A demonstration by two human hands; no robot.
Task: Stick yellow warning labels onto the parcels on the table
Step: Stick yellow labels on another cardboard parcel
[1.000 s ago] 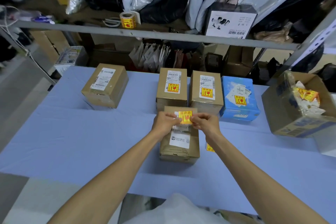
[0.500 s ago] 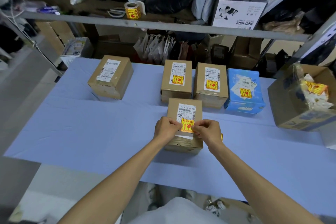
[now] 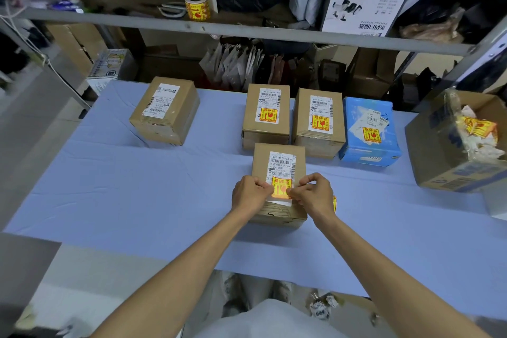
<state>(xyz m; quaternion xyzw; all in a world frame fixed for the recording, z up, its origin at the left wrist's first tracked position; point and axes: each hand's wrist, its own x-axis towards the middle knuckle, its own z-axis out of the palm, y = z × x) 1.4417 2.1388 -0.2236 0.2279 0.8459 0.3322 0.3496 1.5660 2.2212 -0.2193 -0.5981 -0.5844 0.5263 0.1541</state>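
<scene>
On the blue table (image 3: 137, 189) the nearest parcel (image 3: 278, 181) lies flat with its white shipping slip up, and both hands are on its top face. The left hand (image 3: 249, 193) and right hand (image 3: 312, 195) each pinch a side edge of a yellow label (image 3: 281, 186), which lies on the lower part of the slip; both grips are clenched on the label. Behind it stand two brown parcels (image 3: 267, 115) (image 3: 318, 121) and a blue parcel (image 3: 369, 132) side by side, each already bearing a yellow label. A fourth brown parcel (image 3: 164, 110) sits well apart to the left with only a shipping slip. An open carton (image 3: 452, 151) at the right edge holds crumpled backing paper. A label roll (image 3: 199, 5) rests on the shelf above
</scene>
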